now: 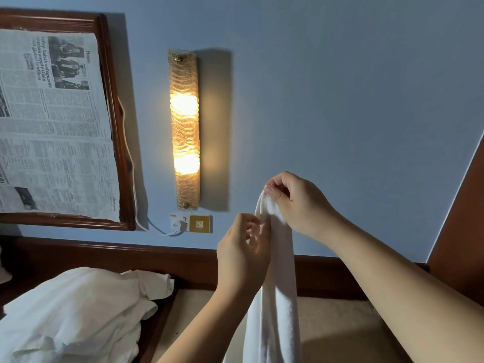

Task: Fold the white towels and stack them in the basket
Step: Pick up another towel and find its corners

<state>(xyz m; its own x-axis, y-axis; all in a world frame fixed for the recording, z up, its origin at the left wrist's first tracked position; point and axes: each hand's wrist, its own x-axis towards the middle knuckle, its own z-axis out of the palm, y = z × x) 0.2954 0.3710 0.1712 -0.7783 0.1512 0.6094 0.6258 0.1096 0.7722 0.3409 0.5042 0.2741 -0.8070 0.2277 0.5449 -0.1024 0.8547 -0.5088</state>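
A white towel hangs straight down in the air at centre right, bunched into a long narrow strip. My right hand pinches its top corner between thumb and fingers. Just below and to the left, my left hand has its fingers curled on the towel's left edge. The lower end of the towel runs out of the frame's bottom edge. A heap of loose white towels lies at the bottom left. No basket is in view.
A lit wall lamp hangs on the blue wall, with a socket and white cable below it. A dark wooden frame covered with newspaper is at the left. A dark wood ledge and a beige surface lie below.
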